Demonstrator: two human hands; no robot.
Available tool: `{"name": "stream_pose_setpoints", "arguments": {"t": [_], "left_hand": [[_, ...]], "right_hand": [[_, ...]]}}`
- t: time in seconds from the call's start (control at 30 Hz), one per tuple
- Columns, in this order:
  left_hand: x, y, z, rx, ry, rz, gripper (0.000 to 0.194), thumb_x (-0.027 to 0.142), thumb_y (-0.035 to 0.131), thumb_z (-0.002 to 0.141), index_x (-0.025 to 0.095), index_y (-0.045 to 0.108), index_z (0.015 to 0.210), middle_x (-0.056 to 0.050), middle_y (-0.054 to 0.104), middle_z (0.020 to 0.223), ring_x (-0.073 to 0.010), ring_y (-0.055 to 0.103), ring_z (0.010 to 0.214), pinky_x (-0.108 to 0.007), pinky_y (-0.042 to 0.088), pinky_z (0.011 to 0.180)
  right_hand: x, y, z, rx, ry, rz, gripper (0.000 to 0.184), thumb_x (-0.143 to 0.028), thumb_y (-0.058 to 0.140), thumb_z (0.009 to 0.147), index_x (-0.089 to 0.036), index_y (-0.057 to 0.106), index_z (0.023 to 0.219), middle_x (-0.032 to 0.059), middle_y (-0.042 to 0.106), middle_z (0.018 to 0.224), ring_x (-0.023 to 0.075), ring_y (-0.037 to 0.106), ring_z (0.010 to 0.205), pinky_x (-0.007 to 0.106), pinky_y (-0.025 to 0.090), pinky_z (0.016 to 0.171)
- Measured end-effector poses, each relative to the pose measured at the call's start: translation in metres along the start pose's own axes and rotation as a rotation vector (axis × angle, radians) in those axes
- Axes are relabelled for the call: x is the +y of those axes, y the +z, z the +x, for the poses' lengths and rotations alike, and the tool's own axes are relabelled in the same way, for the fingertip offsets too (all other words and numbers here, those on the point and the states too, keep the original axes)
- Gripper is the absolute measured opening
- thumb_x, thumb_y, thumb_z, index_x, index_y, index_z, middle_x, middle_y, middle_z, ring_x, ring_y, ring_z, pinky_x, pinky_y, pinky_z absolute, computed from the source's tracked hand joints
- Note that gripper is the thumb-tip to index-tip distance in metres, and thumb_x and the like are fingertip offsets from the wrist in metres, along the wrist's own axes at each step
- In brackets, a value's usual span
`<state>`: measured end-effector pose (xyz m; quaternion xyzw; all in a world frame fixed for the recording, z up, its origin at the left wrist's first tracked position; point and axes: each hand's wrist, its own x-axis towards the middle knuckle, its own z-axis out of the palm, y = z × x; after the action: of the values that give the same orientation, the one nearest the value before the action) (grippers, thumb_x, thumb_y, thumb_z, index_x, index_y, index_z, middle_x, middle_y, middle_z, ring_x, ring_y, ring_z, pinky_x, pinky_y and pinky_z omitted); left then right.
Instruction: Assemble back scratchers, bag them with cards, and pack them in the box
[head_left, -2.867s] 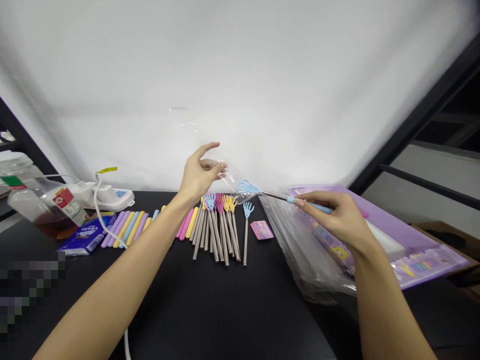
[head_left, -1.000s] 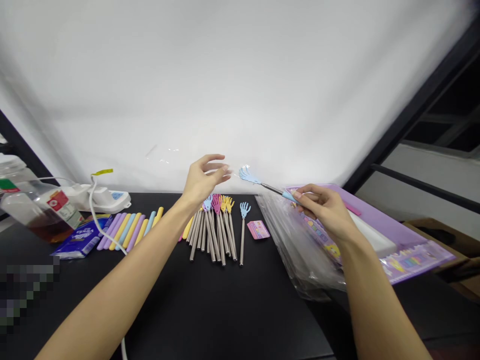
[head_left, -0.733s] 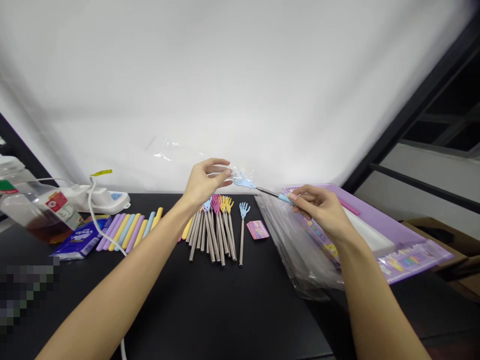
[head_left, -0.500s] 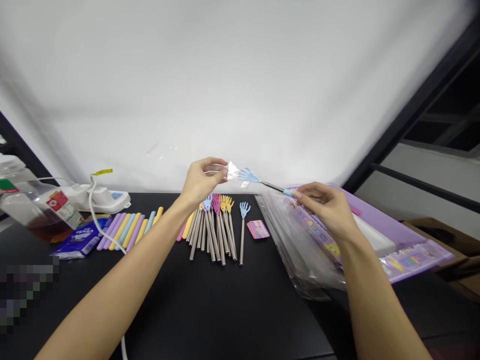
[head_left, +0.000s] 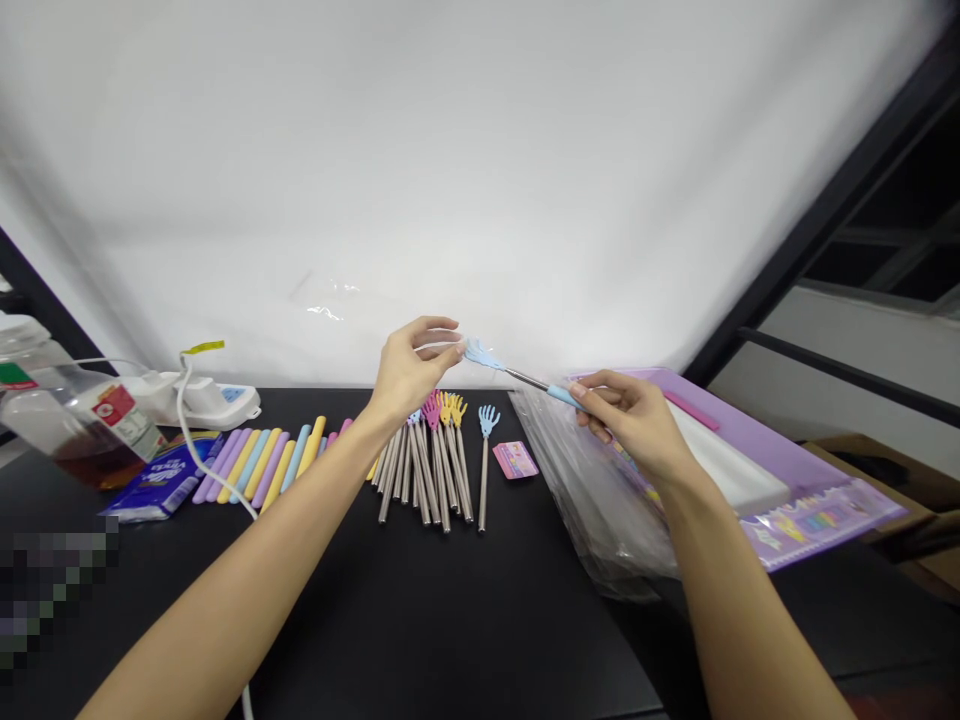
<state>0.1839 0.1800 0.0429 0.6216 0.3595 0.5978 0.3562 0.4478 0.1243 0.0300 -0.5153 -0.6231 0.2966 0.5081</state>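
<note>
In my right hand point(head_left: 622, 415) is a back scratcher point(head_left: 529, 379), gripped by its light blue handle. It has a thin metal rod and a blue hand-shaped head that points left. My left hand point(head_left: 416, 360) is closed in a pinch beside that head, on a clear plastic bag point(head_left: 325, 313) whose glints show against the white backdrop. Whether the head is inside the bag, I cannot tell. Below my hands lies a pile of metal back scratchers point(head_left: 427, 470) with coloured hand heads. A single blue-headed back scratcher point(head_left: 484, 470) lies apart to its right.
Coloured handle sleeves point(head_left: 255, 465) lie in a row at left, near a blue tissue pack point(head_left: 161, 480), a power strip point(head_left: 229, 405) and a bottle point(head_left: 97, 420). Small pink cards point(head_left: 515, 460) are right of the pile. Clear packaging bags point(head_left: 600, 530) and purple packaging point(head_left: 825, 515) fill the right side.
The back scratcher and my right hand have shifted slightly left and down. More of the blue handle shows now. The scratcher's head sits closer to my left fingertips, and the crumpled plastic there has gone from view.
</note>
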Motion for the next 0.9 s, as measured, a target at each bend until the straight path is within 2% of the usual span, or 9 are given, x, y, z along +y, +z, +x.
{"name": "stream_pose_setpoints", "arguments": {"t": [0.13, 0.23, 0.47, 0.6, 0.67, 0.77, 0.83, 0.9], "left_hand": [[-0.001, 0.001, 0.0, 0.048, 0.027, -0.039, 0.029, 0.021, 0.078, 0.079, 0.017, 0.067, 0.105, -0.01, 0.07, 0.122, -0.0205, 0.073, 0.1, -0.038, 0.057, 0.099], [-0.002, 0.002, 0.0, 0.055, 0.046, -0.069, 0.029, 0.019, 0.078, 0.079, 0.017, 0.066, 0.105, -0.011, 0.069, 0.124, -0.0211, 0.073, 0.103, -0.038, 0.057, 0.1], [-0.002, 0.005, -0.001, -0.03, -0.046, -0.169, 0.033, 0.018, 0.078, 0.078, 0.017, 0.065, 0.108, -0.01, 0.071, 0.112, -0.0215, 0.073, 0.097, -0.039, 0.064, 0.087], [-0.002, 0.011, -0.005, -0.123, -0.062, -0.216, 0.033, 0.018, 0.076, 0.08, 0.017, 0.064, 0.111, -0.008, 0.072, 0.102, -0.0199, 0.074, 0.091, -0.042, 0.065, 0.089], [-0.001, 0.014, -0.008, -0.162, -0.076, -0.222, 0.037, 0.017, 0.076, 0.081, 0.018, 0.062, 0.115, -0.007, 0.073, 0.099, -0.0187, 0.073, 0.089, -0.042, 0.065, 0.089], [0.001, 0.018, -0.012, -0.204, -0.094, -0.235, 0.043, 0.017, 0.076, 0.08, 0.02, 0.061, 0.121, -0.006, 0.073, 0.098, -0.0184, 0.074, 0.087, -0.041, 0.065, 0.088], [0.003, 0.019, -0.014, -0.246, -0.108, -0.245, 0.048, 0.017, 0.076, 0.081, 0.021, 0.059, 0.125, -0.006, 0.073, 0.098, -0.0195, 0.074, 0.088, -0.041, 0.064, 0.089], [0.004, 0.02, -0.016, -0.31, -0.113, -0.253, 0.054, 0.017, 0.076, 0.081, 0.023, 0.056, 0.131, -0.006, 0.073, 0.099, -0.0199, 0.075, 0.09, -0.041, 0.063, 0.092]], "right_hand": [[-0.002, 0.0, -0.002, -0.014, 0.014, -0.011, 0.04, -0.056, 0.076, 0.08, -0.018, 0.066, 0.081, 0.0004, 0.063, 0.055, 0.0069, 0.043, 0.039, 0.024, 0.032, 0.041], [-0.002, 0.001, -0.002, -0.025, 0.01, -0.005, 0.039, -0.056, 0.075, 0.081, -0.017, 0.066, 0.08, 0.0006, 0.064, 0.054, 0.0073, 0.044, 0.037, 0.024, 0.032, 0.04], [-0.001, 0.001, 0.001, -0.005, -0.06, 0.061, 0.038, -0.052, 0.083, 0.074, -0.018, 0.068, 0.083, 0.0023, 0.067, 0.062, 0.0103, 0.051, 0.046, 0.026, 0.041, 0.048], [-0.002, 0.003, -0.001, -0.011, -0.087, 0.08, 0.038, -0.05, 0.086, 0.07, -0.018, 0.068, 0.082, 0.0018, 0.066, 0.065, 0.0119, 0.054, 0.053, 0.027, 0.043, 0.053], [-0.003, 0.007, -0.002, -0.015, -0.063, 0.094, 0.041, -0.053, 0.086, 0.07, -0.02, 0.063, 0.08, 0.0006, 0.065, 0.063, 0.011, 0.051, 0.05, 0.026, 0.041, 0.05], [-0.003, 0.015, -0.003, -0.005, -0.011, 0.096, 0.048, -0.058, 0.082, 0.071, -0.022, 0.051, 0.076, -0.0046, 0.055, 0.053, 0.0085, 0.041, 0.044, 0.023, 0.029, 0.043], [-0.001, 0.023, -0.002, -0.001, -0.019, 0.091, 0.051, -0.059, 0.081, 0.073, -0.023, 0.044, 0.072, -0.0078, 0.046, 0.049, 0.0076, 0.036, 0.044, 0.022, 0.022, 0.043], [0.0, 0.03, -0.002, -0.006, -0.046, 0.101, 0.053, -0.058, 0.079, 0.075, -0.023, 0.039, 0.068, -0.0085, 0.041, 0.049, 0.0071, 0.034, 0.045, 0.022, 0.021, 0.044]]}}
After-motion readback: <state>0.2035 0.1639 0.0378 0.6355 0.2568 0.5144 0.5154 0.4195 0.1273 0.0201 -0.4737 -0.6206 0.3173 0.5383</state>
